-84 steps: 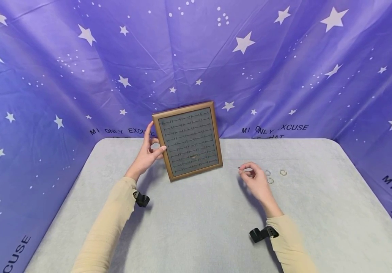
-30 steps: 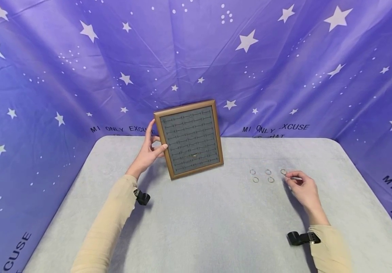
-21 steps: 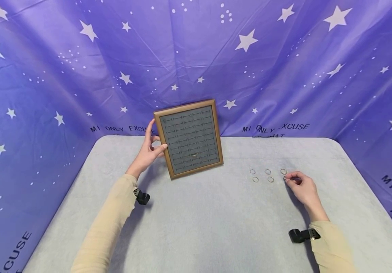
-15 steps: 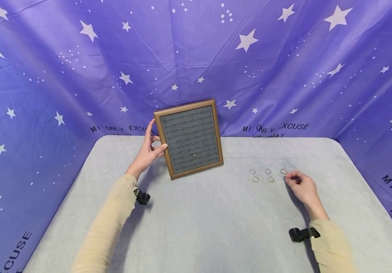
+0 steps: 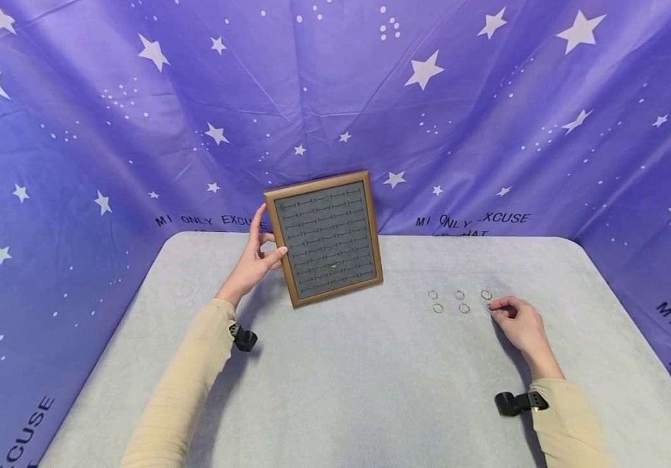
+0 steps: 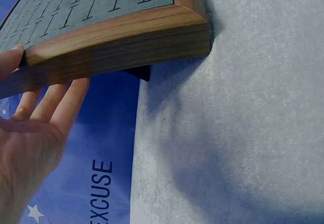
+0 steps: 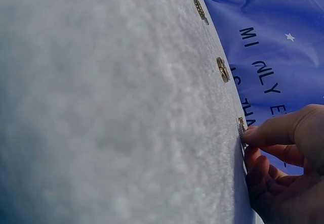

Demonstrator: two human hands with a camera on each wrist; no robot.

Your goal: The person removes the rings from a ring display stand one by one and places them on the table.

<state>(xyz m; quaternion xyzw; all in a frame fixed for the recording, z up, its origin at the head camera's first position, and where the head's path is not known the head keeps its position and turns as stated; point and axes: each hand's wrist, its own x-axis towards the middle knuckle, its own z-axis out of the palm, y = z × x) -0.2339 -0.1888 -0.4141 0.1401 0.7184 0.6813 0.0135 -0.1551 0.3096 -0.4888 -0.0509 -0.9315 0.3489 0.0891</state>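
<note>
My left hand (image 5: 251,261) grips the left side of a wood-framed ring display tray (image 5: 317,186), thumb on the front and fingers behind. The tray stands tilted back, its grey slotted face toward me. One gold-coloured ring (image 5: 333,265) sits in a lower slot. On the right, my right hand (image 5: 519,323) pinches a small ring (image 7: 241,125) between thumb and finger, low at the table surface. Its fingers partly hide this ring. Several rings lie in two short rows left of and behind that hand; two, a near ring (image 7: 223,71) and a far ring (image 7: 200,11), show in the right wrist view.
A light grey cloth-covered table (image 5: 358,377) spreads under everything. Behind it and at both sides hangs a purple curtain (image 5: 195,84) with white stars and black lettering. Each wrist wears a black camera, such as the right camera (image 5: 507,403).
My right hand has moved right from near the tray to the far end of the rings, and two left-hand rings now show. The left hand and tray have stayed put.
</note>
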